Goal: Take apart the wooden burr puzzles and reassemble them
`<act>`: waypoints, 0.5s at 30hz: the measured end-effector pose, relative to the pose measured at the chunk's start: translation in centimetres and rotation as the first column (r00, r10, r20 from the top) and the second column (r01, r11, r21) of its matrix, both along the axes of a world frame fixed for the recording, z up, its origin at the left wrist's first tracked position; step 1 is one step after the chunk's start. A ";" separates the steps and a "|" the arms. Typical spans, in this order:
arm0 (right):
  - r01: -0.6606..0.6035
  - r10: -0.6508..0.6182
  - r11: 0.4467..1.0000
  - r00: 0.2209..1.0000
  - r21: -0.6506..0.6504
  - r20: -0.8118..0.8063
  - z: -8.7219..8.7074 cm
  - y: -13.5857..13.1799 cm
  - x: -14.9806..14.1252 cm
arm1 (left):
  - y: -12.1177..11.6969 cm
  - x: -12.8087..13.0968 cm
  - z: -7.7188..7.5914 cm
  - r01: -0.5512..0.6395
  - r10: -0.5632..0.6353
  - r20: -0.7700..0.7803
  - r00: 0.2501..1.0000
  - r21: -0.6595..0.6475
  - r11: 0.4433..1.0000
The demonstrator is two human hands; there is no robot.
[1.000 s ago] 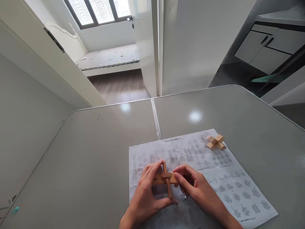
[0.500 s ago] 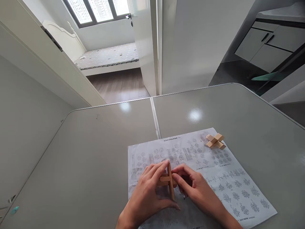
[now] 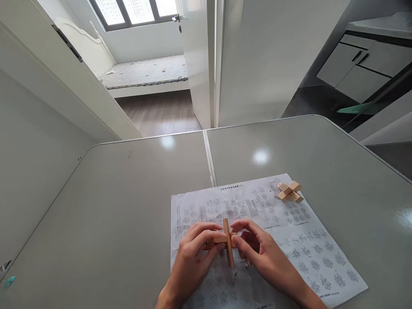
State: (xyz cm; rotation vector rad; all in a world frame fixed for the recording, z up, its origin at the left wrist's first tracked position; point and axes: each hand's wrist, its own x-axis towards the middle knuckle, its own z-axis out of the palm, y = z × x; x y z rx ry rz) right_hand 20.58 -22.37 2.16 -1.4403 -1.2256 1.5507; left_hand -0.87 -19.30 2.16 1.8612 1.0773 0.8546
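Note:
Between my two hands is a small wooden interlocking puzzle (image 3: pixel 228 253), reddish-brown, with a long stick crossing shorter pieces. The thumb and fingers of my left hand (image 3: pixel 196 251) pinch its left end. My right hand (image 3: pixel 257 244) grips the right end between thumb and forefinger, the other fingers curled under. Beneath both hands lies a printed paper sheet (image 3: pixel 309 253) covered with small line diagrams. At the sheet's upper right corner rests a second, paler wooden puzzle (image 3: pixel 290 192) of crossed pieces. Fingers partly hide the joint of the held puzzle.
The grey table (image 3: pixel 135 206) has a metal seam (image 3: pixel 209 159) running away from me and a raised pale edge. Beyond it are an open door (image 3: pixel 199 64), a bed (image 3: pixel 148 73) and white cabinets (image 3: pixel 357 62) at the far right.
My left hand's fingers have moved from the long stick's top and bottom to a pinch on the puzzle's left end. The right hand keeps its grip. The view has shifted slightly.

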 end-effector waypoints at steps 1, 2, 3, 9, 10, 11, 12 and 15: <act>0.010 -0.010 1.000 1.000 0.015 0.024 0.0 -0.2 0.1 | -0.1 0.0 0.0 -0.014 0.014 0.006 1.000 0.005 1.000; 0.015 -0.017 0.999 0.999 0.042 0.047 0.0 -0.5 0.2 | -0.2 0.0 0.0 -0.029 0.029 0.012 1.000 0.008 1.000; 0.011 -0.016 0.998 0.997 0.070 0.069 0.1 -0.7 0.3 | -0.2 0.0 0.0 -0.043 0.043 0.017 0.999 0.009 0.999; -0.158 0.139 0.983 0.974 0.096 0.179 0.8 -1.2 -0.3 | -0.6 -0.3 -0.1 -0.083 0.088 0.089 0.992 -0.055 0.995; -0.184 0.163 0.978 0.968 0.099 0.192 0.8 -1.1 -0.6 | -0.6 -0.3 -0.1 -0.085 0.091 0.099 0.991 -0.068 0.994; -0.205 0.180 0.973 0.962 0.106 0.204 0.8 -1.0 -0.8 | -0.7 -0.3 -0.1 -0.084 0.092 0.109 0.990 -0.076 0.994; -0.220 0.191 0.969 0.958 0.117 0.214 0.8 -0.9 -1.1 | -0.7 -0.4 0.0 -0.083 0.092 0.116 0.989 -0.081 0.993; -0.245 0.204 0.957 0.949 0.158 0.239 0.6 -0.7 -1.6 | -0.9 -0.6 0.2 -0.087 0.095 0.120 0.988 -0.070 0.994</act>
